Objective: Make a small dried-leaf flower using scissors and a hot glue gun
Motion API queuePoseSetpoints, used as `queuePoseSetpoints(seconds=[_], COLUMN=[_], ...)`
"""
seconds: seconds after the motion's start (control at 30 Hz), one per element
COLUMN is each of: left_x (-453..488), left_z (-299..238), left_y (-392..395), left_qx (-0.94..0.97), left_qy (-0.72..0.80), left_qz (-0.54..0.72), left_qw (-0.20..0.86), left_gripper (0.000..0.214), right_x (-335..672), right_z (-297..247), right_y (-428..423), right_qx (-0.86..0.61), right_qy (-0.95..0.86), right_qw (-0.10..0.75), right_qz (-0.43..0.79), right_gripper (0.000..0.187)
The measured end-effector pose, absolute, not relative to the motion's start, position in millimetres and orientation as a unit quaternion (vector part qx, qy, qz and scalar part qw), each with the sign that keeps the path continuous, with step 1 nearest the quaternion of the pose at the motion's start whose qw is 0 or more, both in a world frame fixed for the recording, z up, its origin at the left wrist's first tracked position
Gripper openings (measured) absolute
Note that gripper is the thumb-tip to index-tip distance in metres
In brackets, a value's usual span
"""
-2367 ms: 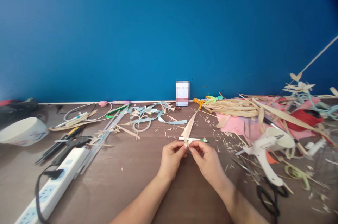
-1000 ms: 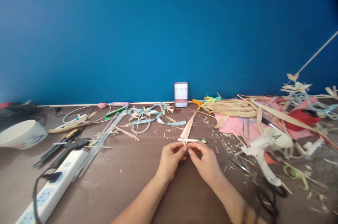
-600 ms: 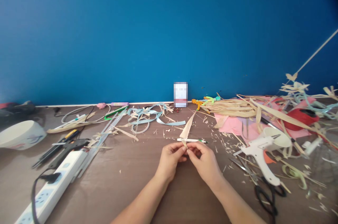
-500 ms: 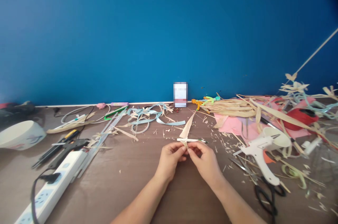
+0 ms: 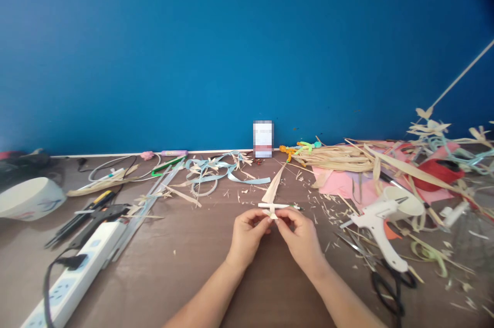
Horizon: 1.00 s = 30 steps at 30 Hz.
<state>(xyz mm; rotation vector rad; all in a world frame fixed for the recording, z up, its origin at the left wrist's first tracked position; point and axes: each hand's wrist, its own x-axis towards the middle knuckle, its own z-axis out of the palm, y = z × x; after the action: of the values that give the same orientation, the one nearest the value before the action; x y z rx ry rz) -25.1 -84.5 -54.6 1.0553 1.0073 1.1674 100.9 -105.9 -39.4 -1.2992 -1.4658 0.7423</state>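
Note:
My left hand [image 5: 249,235] and my right hand [image 5: 299,235] meet over the middle of the brown table [image 5: 185,271]. Both pinch the near end of a pale dried leaf strip [image 5: 272,190], whose pointed tip runs away from me. The fingertips are pressed together on the strip's folded end. A white pen with a green tip [image 5: 280,206] lies crosswise just beyond my fingers, under the strip.
A white glue gun [image 5: 380,227] and black scissors [image 5: 393,287] lie at the right, with a pile of dried leaves [image 5: 343,157], pink paper [image 5: 347,183] and a red spool [image 5: 443,172]. At the left are a power strip [image 5: 77,271], tools [image 5: 90,212], a white bowl [image 5: 29,198] and blue ribbon [image 5: 224,169].
My hands have stayed in the same spot, fingers working the strip's end slightly. The view has drifted a little; nothing else on the table has moved.

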Motion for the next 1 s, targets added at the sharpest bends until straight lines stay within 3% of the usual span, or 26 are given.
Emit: queuePoseSetpoints(seconds=[1.0], left_x=[-27.2], left_z=[-49.9], left_y=[-84.4], left_qx=[0.496], left_qy=[0.382], left_qz=[0.499], left_qw=[0.599], left_gripper=[0.012], right_x=[95.1], right_z=[-42.8], right_y=[-104.0], right_qx=[-0.521], right_qy=[-0.502], right_qw=[0.543], right_qz=[0.426], right_gripper=[0.005])
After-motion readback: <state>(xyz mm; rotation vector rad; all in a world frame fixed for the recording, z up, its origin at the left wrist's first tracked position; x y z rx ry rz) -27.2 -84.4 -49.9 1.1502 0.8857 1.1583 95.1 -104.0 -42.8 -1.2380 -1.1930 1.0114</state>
